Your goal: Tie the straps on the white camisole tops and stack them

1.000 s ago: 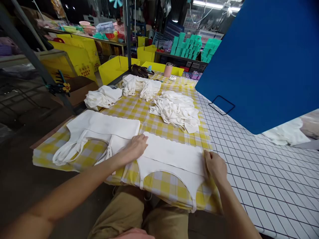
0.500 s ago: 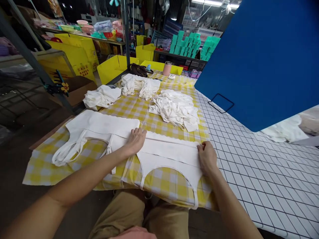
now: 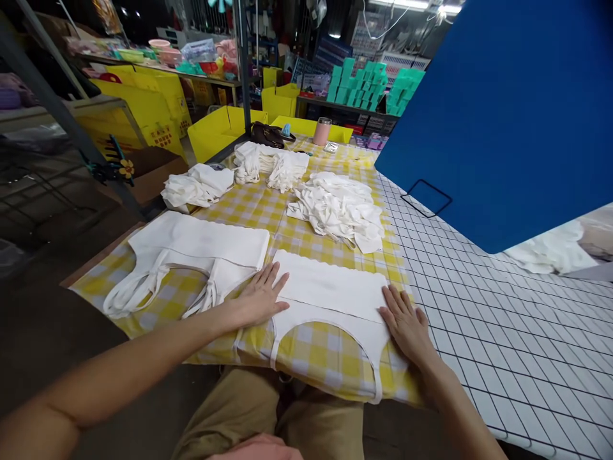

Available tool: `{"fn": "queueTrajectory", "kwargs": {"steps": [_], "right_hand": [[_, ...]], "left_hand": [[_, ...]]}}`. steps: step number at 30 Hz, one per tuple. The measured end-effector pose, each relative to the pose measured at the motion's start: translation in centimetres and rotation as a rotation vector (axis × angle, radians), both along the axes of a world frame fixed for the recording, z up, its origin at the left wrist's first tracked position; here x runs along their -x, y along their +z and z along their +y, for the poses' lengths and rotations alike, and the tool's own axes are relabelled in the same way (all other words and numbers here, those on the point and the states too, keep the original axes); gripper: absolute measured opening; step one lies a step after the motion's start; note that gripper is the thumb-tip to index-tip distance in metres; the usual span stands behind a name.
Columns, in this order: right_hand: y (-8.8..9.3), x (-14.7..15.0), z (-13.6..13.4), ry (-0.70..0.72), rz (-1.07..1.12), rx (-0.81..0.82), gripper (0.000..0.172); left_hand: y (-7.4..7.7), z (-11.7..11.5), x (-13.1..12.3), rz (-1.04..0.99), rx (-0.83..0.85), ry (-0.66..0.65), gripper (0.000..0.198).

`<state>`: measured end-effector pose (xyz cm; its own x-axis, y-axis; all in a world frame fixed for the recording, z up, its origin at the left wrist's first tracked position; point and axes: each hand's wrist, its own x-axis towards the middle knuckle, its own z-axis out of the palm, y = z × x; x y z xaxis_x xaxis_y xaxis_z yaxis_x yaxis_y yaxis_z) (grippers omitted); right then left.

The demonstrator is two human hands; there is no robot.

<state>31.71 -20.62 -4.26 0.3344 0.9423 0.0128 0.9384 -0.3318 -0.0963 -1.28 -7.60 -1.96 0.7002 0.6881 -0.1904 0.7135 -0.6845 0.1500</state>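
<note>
A white strappy top [image 3: 330, 291] lies flat on the yellow checked tablecloth [image 3: 316, 354], its scalloped edge away from me and its straps toward me. My left hand [image 3: 262, 295] rests with fingers spread at its left edge. At the opposite edge, my right hand [image 3: 406, 319] lies flat, its fingertips touching the cloth. Neither hand grips anything. Left of my left hand is a neat stack of white tops [image 3: 201, 239] with straps hanging toward me.
A crumpled heap of white garments [image 3: 338, 207] lies farther back. More white bundles [image 3: 271, 163] sit behind, near a pink tumbler [image 3: 322, 131]. A large blue board [image 3: 507, 121] juts in at right, above a white grid-patterned cloth [image 3: 479, 319]. A metal post [image 3: 243, 70] stands at the table's far left.
Both hands have gone from pinching the top's far edge to lying flat at its sides. The far edge now lies spread out, and my left hand has come nearer to me.
</note>
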Motion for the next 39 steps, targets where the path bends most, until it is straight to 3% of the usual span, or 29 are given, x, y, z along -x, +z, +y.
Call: {"fn": "queueTrajectory", "kwargs": {"steps": [3,6,9,13,15,18,22,25,29,34,36,39], "right_hand": [[1.4,1.4,-1.6,-0.068,0.086,-0.158,0.054],[3.6,4.2,-4.6,-0.184,0.231,-0.385,0.043],[4.9,7.3,-8.6,-0.220,0.480,-0.326,0.037],[3.2,10.0,-12.9,-0.083,0.765,0.073,0.035],[1.5,10.9,-13.8,-0.196,0.826,0.051,0.028],[-0.3,11.8,-13.7,-0.352,1.038,-0.119,0.041],[-0.1,12.0,-13.6,-0.350,1.338,-0.118,0.035],[1.8,11.0,-15.1,-0.386,1.346,-0.060,0.038],[5.9,9.5,-18.0,-0.447,1.338,0.033,0.038],[11.1,8.9,-20.7,-0.537,1.259,-0.068,0.040],[12.4,8.6,-21.6,-0.521,1.277,-0.103,0.030],[13.4,7.8,-22.2,-0.462,1.394,-0.225,0.030]], "left_hand": [[0.8,-1.2,-0.2,-0.013,-0.001,-0.021,0.068],[1.7,-2.5,-1.5,-0.084,-0.012,-0.082,0.063],[2.5,-3.5,-4.0,-0.124,0.034,-0.187,0.061],[2.9,-4.7,-8.6,-0.186,0.148,-0.322,0.058],[2.6,-5.7,-11.0,-0.236,0.197,-0.384,0.056],[1.7,-7.5,-13.7,-0.275,0.246,-0.439,0.058],[0.3,-9.4,-15.2,-0.184,0.240,-0.432,0.075],[-0.2,-9.9,-15.2,-0.158,0.172,-0.423,0.084],[-0.1,-9.9,-15.1,-0.145,0.146,-0.423,0.086],[0.2,-10.0,-15.1,-0.116,0.145,-0.424,0.085],[0.4,-10.1,-15.0,-0.099,0.146,-0.423,0.084],[0.5,-10.1,-14.9,-0.090,0.137,-0.420,0.084]]}}
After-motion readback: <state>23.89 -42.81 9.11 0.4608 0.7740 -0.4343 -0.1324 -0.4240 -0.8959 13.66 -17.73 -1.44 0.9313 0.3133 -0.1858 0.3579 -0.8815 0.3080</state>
